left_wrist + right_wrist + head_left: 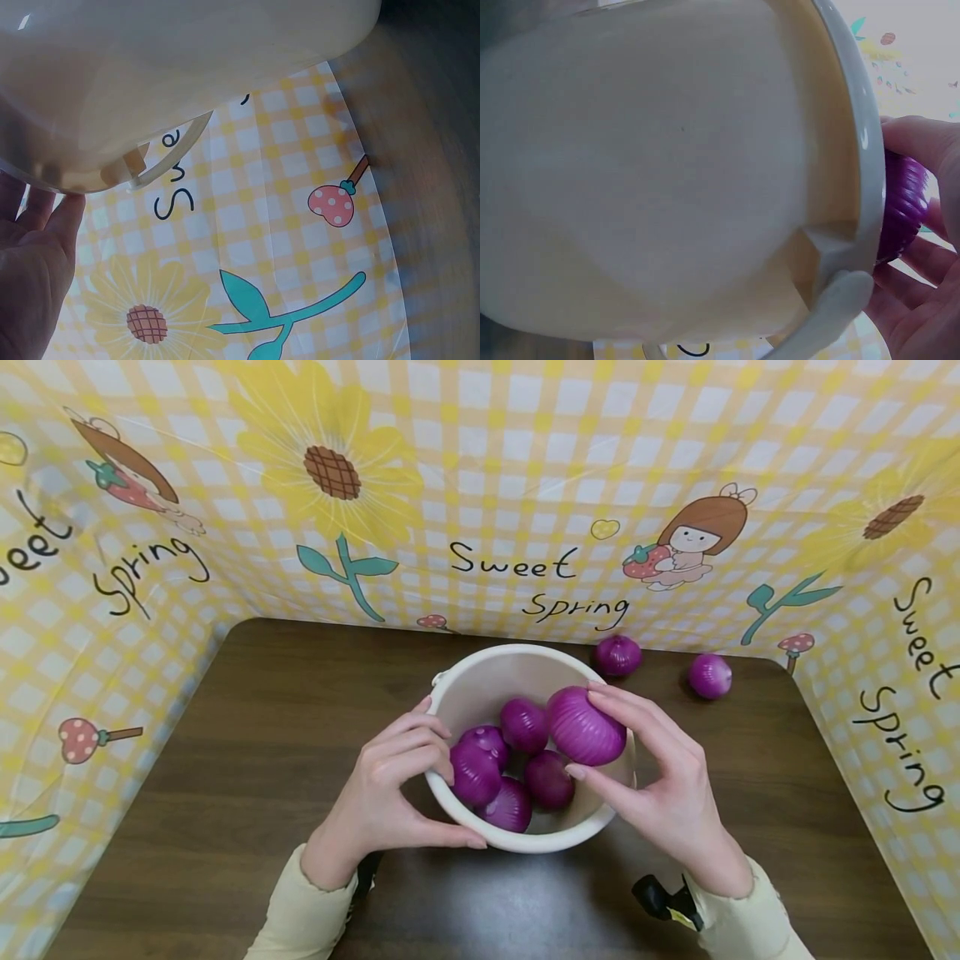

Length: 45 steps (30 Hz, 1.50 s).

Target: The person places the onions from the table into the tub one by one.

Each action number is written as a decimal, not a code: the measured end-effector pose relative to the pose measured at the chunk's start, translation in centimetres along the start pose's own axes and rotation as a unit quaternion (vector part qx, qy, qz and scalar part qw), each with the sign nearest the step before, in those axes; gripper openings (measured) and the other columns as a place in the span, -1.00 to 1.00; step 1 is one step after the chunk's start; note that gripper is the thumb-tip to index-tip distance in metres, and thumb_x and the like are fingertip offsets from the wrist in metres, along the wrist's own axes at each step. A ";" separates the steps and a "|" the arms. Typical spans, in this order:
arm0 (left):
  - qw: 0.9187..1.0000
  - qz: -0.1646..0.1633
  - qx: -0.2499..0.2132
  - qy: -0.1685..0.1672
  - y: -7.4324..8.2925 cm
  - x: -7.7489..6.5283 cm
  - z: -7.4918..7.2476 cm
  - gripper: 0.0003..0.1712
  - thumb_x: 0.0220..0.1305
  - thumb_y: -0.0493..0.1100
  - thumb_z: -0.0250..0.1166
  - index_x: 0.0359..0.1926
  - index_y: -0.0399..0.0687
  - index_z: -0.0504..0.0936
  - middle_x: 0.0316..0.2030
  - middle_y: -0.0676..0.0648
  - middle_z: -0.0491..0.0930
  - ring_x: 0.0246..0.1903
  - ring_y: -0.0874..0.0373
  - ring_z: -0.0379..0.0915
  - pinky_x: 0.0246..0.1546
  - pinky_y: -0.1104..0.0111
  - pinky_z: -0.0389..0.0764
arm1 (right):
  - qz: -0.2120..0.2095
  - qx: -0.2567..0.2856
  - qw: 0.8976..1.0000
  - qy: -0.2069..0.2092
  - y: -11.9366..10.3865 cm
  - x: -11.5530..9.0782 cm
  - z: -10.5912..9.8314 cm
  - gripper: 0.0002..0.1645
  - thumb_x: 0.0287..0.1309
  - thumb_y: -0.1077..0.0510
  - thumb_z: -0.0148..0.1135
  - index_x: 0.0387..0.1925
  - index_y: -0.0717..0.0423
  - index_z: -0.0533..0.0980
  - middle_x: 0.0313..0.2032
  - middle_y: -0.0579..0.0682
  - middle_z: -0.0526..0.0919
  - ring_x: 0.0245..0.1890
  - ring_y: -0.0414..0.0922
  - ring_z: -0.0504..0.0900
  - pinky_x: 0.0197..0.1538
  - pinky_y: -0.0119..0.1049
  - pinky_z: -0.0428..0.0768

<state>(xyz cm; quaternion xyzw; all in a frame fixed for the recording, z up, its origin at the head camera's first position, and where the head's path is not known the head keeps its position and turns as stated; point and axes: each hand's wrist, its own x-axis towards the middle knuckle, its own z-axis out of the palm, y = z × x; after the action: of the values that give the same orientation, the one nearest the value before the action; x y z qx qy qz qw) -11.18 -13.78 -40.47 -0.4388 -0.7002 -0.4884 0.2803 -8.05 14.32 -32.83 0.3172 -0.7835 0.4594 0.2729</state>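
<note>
A white bucket [517, 842] stands on the table with several red onions [550, 779] inside. My left hand [393, 781] grips the bucket's rim on its left side, fingers over the edge and thumb along the front. My right hand [663, 768] holds a red onion [585, 727] between thumb and fingers, over the right part of the bucket's opening. In the right wrist view the bucket wall [667, 165] hides part of that held onion [904, 206]. The left wrist view has the bucket's outside [187, 60] and its handle [176, 154], with my left fingers at the rim.
Behind the bucket to the right, one red onion [618, 656] lies near the table's back edge. Another onion [710, 677] lies farther right. Yellow checked cloth [510, 485] with printed flowers surrounds the dark wooden table [247, 752] at the back and sides.
</note>
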 end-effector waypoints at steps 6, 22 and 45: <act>1.000 -0.004 -0.001 -0.001 0.0 0.0 0.0 -0.34 -0.28 0.31 0.71 -0.47 -0.05 0.58 -0.47 0.06 0.57 -0.16 -0.01 0.51 0.32 -0.26 0.31 | -0.010 0.010 1.000 -0.005 -0.1 -0.1 0.4 -0.35 0.25 -0.10 0.43 0.08 0.39 0.58 0.06 0.28 0.64 0.18 0.10 0.58 0.24 -0.33 0.55; 1.000 -0.004 0.000 -0.003 0.0 -0.1 0.0 -0.35 -0.29 0.30 0.71 -0.47 -0.04 0.58 -0.47 0.07 0.56 -0.17 -0.01 0.52 0.31 -0.27 0.31 | -0.024 0.023 0.999 -0.018 0.0 -0.3 1.2 -0.39 0.25 -0.08 0.44 0.08 0.35 0.58 0.08 0.27 0.63 0.14 0.05 0.60 0.29 -0.29 0.50; 1.000 0.004 -0.002 -0.001 0.0 0.2 0.0 -0.36 -0.25 0.30 0.70 -0.49 -0.05 0.57 -0.49 0.07 0.55 -0.21 -0.06 0.52 0.30 -0.28 0.31 | -0.033 0.013 0.999 -0.027 0.4 -0.5 1.7 -0.41 0.28 -0.08 0.41 0.11 0.29 0.59 0.06 0.26 0.64 0.13 0.09 0.61 0.32 -0.26 0.46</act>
<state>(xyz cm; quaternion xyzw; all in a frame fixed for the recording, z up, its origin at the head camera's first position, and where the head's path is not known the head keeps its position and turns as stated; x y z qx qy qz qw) -11.22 -13.71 -40.32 -0.4422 -0.6982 -0.4881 0.2807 -8.23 13.10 -34.09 0.3583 -0.7737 0.4517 0.2626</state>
